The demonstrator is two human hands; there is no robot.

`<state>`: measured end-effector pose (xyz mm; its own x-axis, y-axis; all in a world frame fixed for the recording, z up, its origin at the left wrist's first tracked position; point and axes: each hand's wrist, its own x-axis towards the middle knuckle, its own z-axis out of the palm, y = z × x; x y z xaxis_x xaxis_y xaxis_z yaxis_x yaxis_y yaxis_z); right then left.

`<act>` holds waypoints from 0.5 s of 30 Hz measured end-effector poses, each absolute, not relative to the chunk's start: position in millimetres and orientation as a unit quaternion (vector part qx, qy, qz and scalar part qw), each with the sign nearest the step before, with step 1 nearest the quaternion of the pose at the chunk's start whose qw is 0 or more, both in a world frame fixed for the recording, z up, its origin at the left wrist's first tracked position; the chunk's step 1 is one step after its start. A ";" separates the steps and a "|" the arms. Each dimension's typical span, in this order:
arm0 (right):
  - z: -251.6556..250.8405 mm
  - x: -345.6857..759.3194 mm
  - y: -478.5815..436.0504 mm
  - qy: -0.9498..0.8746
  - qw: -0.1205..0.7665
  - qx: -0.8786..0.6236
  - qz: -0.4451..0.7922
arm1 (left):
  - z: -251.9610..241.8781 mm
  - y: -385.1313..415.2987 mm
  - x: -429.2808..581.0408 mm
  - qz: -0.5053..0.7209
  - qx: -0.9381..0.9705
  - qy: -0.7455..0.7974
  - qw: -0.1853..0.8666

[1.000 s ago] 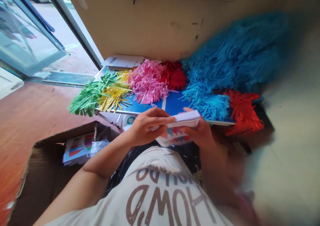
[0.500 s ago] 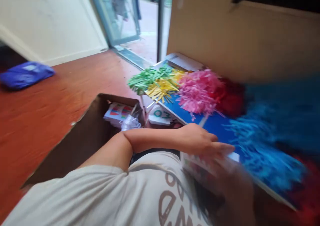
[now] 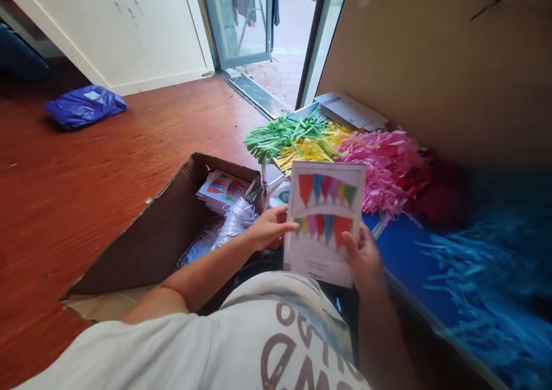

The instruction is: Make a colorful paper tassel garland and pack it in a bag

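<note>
A white card (image 3: 324, 263) printed with two rows of colourful bunting flags is held upright before my body. My right hand (image 3: 365, 256) grips its lower right edge, thumb in front. At the left edge, the thumb of my left hand (image 3: 272, 226) overlaps the card's face, its fingers curled beside and partly behind it. To the left stands an open cardboard box (image 3: 142, 234). Inside it lie a stack of similar cards (image 3: 225, 190) and a bundle of shiny white string (image 3: 236, 220).
Green (image 3: 287, 137), yellow, pink (image 3: 383, 168), red and blue fringed tassels (image 3: 483, 286) cover much of a low blue table (image 3: 399, 263) on the right. A purple plastic parcel (image 3: 86, 107) lies on the red floor. Beyond is an open glass door (image 3: 239, 22).
The card has come up in front of me, facing me. My left hand has drawn back left from beside my right hand to the card's left edge. The view has shifted.
</note>
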<state>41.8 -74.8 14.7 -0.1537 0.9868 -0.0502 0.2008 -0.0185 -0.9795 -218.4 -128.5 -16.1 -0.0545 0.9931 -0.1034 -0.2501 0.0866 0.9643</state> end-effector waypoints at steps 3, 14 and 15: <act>15.9 27.7 -67.7 -0.590 0.440 -0.444 0.511 | -22.3 -134.2 -279.3 0.629 0.227 0.541 0.510; -30.7 61.7 -91.0 -0.529 0.303 -0.559 0.563 | -95.4 -141.5 -417.2 0.666 -0.227 0.615 0.356; -30.6 59.8 -91.5 -0.531 0.300 -0.562 0.559 | -101.8 -135.1 -413.2 0.668 -0.231 0.613 0.354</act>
